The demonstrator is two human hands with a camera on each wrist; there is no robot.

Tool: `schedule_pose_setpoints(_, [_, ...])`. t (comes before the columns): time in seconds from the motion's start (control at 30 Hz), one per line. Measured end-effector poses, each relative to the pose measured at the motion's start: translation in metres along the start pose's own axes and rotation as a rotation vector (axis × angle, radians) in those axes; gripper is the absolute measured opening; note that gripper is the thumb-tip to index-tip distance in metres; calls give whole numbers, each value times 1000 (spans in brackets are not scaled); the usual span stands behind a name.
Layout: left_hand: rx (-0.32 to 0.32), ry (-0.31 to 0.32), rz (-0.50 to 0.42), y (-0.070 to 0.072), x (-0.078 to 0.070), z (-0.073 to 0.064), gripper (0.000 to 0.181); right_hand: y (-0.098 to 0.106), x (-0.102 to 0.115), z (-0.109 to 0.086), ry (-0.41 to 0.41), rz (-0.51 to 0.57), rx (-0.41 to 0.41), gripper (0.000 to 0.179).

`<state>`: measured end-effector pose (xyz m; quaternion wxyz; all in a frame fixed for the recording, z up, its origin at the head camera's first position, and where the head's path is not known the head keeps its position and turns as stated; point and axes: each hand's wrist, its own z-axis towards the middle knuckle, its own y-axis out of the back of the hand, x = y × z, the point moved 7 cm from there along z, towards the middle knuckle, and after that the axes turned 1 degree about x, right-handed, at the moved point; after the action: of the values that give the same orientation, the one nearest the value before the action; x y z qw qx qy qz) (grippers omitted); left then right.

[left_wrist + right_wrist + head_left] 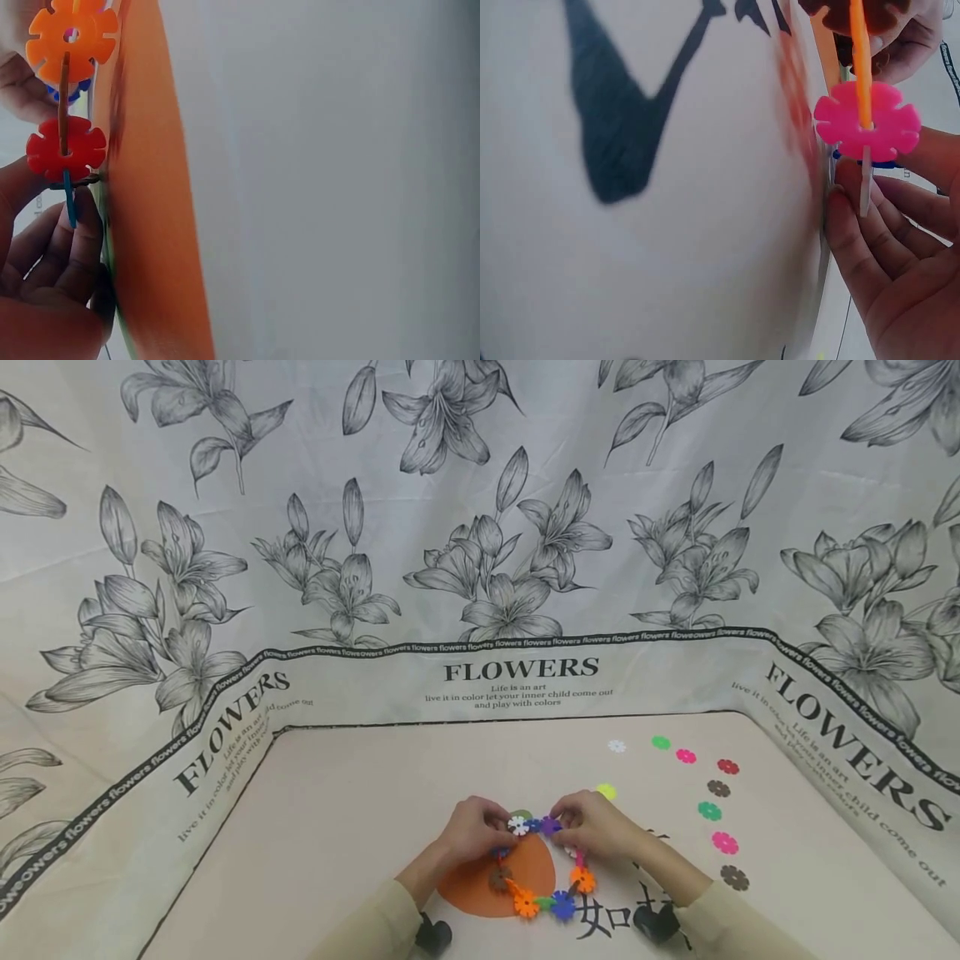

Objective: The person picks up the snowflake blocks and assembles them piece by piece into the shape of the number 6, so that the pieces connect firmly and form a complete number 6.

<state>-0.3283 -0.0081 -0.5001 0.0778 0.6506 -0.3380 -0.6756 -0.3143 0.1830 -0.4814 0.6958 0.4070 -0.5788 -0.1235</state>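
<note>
A loop of interlocked flower-shaped plastic discs (527, 905) in many colours hangs between the two hands over the table. My left hand (476, 828) pinches the far left part of it, beside a white disc (518, 825). On the other side, my right hand (602, 831) grips the loop at a purple disc (550, 825); a small blue disc (533, 825) sits between the hands. The left wrist view shows a red disc (66, 150) joined to an orange one (71, 37) above the left fingers. Close to the right fingers is a pink disc (866, 120), slotted to neighbours.
Several loose discs lie in a curve on the right of the table, from a white one (617, 746) at the back to a brown one (735, 877). A yellow disc (607, 792) lies just beyond the right hand. Flower-printed cloth (517, 681) borders the table.
</note>
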Motion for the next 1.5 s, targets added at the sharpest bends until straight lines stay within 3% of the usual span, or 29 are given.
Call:
schedule_pose_setpoints(0.2, [-14, 21, 8, -2, 0, 2, 21, 0, 7, 1, 17, -4, 3, 23])
schedule_pose_setpoints(0.5, [18, -13, 26, 2, -4, -2, 29, 0, 2, -1, -59, -21, 10, 29])
schedule_pose_setpoints(0.73, [75, -39, 54, 17, 2, -10, 31, 25, -5, -15, -44, -106, -34, 38])
schedule_pose_setpoints(0.97, [72, 11, 46, 27, 16, -19, 33, 78, -39, -43, -111, -187, -153, 36])
schedule_pose_setpoints(1.2, [59, -29, 30, 28, 16, -21, 22, 129, -94, -79, -239, -290, -265, 38])
schedule_pose_setpoints(1.33, [64, -13, 22, 26, 19, -20, 18, 144, -125, -97, -320, -337, -280, 44])
schedule_pose_setpoints(1.5, [85, -15, 11, 24, 20, -20, 20, 149, -149, -107, -363, -308, -257, 52])
